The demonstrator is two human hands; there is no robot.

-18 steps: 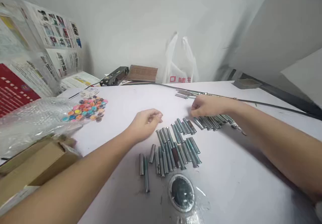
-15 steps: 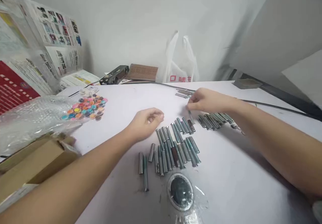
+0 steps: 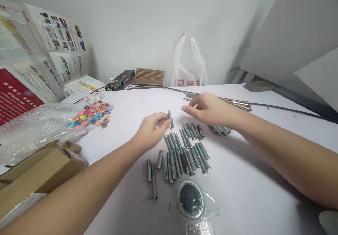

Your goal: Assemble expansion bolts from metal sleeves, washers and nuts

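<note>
Between thumb and fingertips, my left hand pinches a short zinc-coloured expansion bolt, held upright with a slight tilt. My right hand is a little to its right, palm down, thumb stretched out and apart from the curled fingers, with nothing seen in it. Below both hands lie rows of loose bolts and metal sleeves, one of them rusty brown. Another row of metal sleeves is partly hidden under my right wrist. Behind that wrist lie long brass-coloured rods.
Near the front edge is a round dark disc under clear plastic. At left are colourful small discs, bubble wrap and a cardboard box. A white plastic bag and a shallow dish stand at the back.
My right hand has come left from the sleeve row, and its fingers have parted. The bolt it pinched there is now in my left hand, which was empty before.
</note>
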